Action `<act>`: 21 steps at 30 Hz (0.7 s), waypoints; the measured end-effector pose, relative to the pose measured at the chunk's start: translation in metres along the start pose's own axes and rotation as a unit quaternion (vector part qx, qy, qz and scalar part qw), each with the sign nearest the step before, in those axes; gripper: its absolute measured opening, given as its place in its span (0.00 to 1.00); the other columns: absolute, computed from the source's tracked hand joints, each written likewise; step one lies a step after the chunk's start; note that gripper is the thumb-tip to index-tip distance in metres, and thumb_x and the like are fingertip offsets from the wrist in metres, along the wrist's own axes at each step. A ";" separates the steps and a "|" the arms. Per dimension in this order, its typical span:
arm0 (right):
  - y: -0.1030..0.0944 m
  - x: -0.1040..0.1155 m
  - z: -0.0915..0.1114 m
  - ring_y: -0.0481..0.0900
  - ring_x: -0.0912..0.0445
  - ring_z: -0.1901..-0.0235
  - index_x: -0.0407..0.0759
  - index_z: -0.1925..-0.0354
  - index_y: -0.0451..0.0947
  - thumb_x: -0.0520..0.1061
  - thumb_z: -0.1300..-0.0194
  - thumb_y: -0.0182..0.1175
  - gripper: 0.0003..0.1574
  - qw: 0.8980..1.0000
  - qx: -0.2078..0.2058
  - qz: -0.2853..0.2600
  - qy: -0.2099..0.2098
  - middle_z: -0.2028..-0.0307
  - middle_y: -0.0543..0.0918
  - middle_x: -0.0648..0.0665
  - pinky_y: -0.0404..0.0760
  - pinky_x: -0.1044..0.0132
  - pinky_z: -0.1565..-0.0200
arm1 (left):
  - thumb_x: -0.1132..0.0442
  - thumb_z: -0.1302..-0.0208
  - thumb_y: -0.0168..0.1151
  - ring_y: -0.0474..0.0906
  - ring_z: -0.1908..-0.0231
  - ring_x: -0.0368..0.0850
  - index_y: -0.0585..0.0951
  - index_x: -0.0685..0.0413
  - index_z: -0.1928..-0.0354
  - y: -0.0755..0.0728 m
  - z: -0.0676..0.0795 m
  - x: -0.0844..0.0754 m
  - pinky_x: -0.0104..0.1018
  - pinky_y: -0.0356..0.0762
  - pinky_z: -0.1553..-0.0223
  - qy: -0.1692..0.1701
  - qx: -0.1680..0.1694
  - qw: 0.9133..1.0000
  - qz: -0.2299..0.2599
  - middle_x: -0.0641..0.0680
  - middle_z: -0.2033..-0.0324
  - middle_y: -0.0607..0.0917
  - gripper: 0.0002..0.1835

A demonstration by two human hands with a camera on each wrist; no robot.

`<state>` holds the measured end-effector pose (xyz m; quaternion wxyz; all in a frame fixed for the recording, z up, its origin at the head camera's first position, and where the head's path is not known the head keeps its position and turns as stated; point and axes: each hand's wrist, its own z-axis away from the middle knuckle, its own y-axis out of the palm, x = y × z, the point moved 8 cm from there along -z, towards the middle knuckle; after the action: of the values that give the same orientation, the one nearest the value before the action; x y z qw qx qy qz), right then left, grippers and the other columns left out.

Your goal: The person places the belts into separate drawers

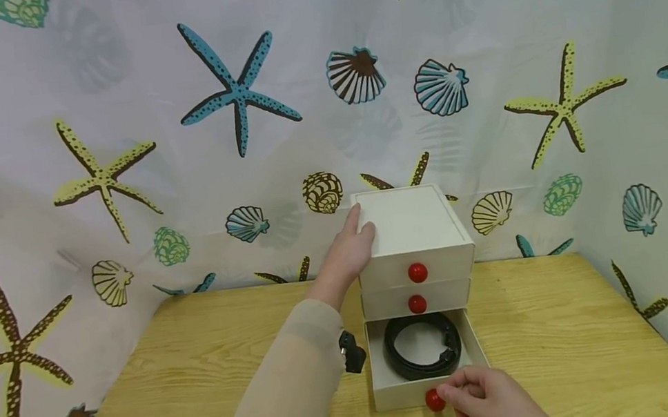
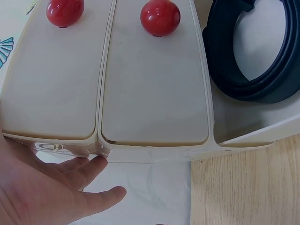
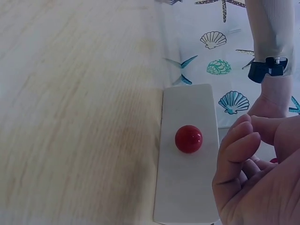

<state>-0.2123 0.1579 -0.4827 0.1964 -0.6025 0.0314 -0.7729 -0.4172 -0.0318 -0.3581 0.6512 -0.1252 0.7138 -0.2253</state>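
A white drawer unit (image 1: 410, 220) with three drawers and red ball knobs stands on the table. Its bottom drawer (image 1: 388, 396) is pulled out, and a coiled black cable (image 1: 398, 360) lies inside; the upper two drawers are closed. My left hand (image 1: 348, 252) rests against the unit's left side near the top, fingers extended, as the left wrist view (image 2: 56, 187) also shows. Close to the bottom drawer's red knob (image 3: 188, 139) is my right hand (image 1: 489, 398). Its fingers are loosely bent, thumb near the index finger, and in the right wrist view a gap separates them from the knob.
The wooden table (image 1: 234, 360) extends to both sides of the unit. Behind and at the sides hangs a white cloth (image 1: 313, 141) printed with starfish and shells. A black band with a small device (image 1: 352, 352) is on the left wrist.
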 end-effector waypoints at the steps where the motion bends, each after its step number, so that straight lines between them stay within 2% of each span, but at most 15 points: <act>1: 0.000 -0.002 0.000 0.74 0.57 0.78 0.37 0.47 0.87 0.52 0.17 0.65 0.18 1.000 0.002 -0.002 0.002 0.74 0.83 0.47 0.73 0.69 0.75 | 0.45 0.11 0.40 0.48 0.14 0.62 0.47 0.39 0.08 0.001 0.000 0.000 0.62 0.45 0.16 0.001 0.000 1.000 0.000 0.57 0.12 0.52 0.37; 11: 0.005 -0.016 -0.004 0.81 0.55 0.74 0.39 0.50 0.90 0.57 0.16 0.63 0.22 0.999 0.026 0.008 0.026 0.73 0.87 0.46 0.79 0.66 0.70 | 0.46 0.11 0.40 0.48 0.14 0.63 0.48 0.39 0.08 0.000 0.000 -0.001 0.63 0.45 0.16 -0.003 -0.005 1.000 -0.003 0.58 0.12 0.53 0.37; 21: 0.005 -0.025 -0.009 0.83 0.55 0.73 0.36 0.52 0.91 0.57 0.15 0.62 0.25 0.999 0.036 0.017 0.037 0.72 0.89 0.45 0.83 0.66 0.67 | 0.46 0.11 0.40 0.48 0.14 0.63 0.48 0.38 0.08 0.000 0.000 -0.001 0.63 0.46 0.16 -0.006 -0.004 1.000 -0.005 0.59 0.12 0.54 0.37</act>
<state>-0.2143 0.1601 -0.5099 0.2297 -0.5652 0.0216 -0.7920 -0.4174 -0.0312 -0.3574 0.6540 -0.1325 0.7101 -0.2245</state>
